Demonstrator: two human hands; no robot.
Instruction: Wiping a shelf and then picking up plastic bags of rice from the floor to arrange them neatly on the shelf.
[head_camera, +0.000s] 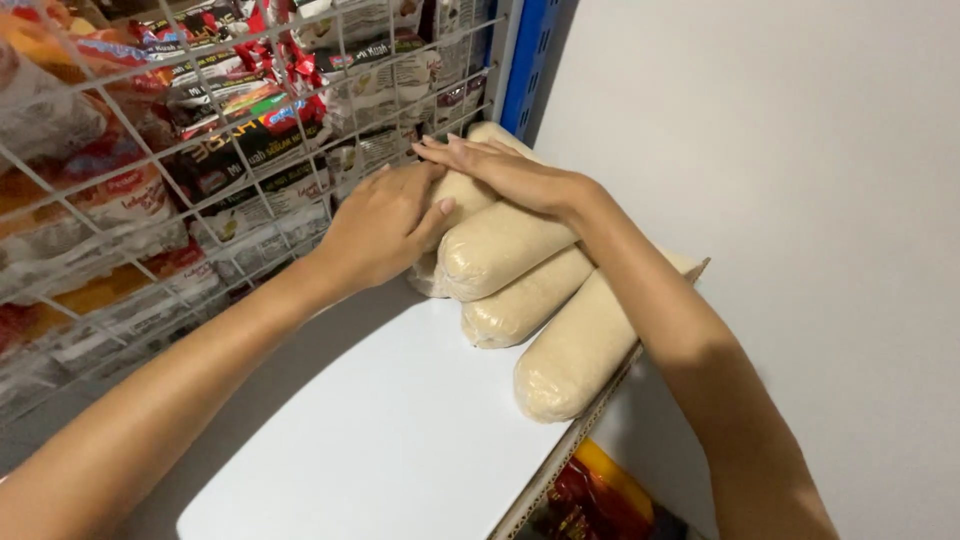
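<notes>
Left hand (385, 225) lies flat, fingers extended, pressed against the near end of the uppermost tan cylindrical plastic-wrapped roll (495, 245); nothing is clasped. Right hand (500, 170) rests open-palmed along the top of that same roll, likewise not closed. The roll's long axis runs from near-left to far-right, stacked on similar rolls upon the white shelf board (400, 430), beside the wire-mesh partition (150, 170).

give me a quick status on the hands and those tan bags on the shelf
Left hand flat on the side of the stacked tan bags, right hand flat on top, no closed grip. Bags lie on the white shelf. Wire rack of snack packets close alongside.
</notes>
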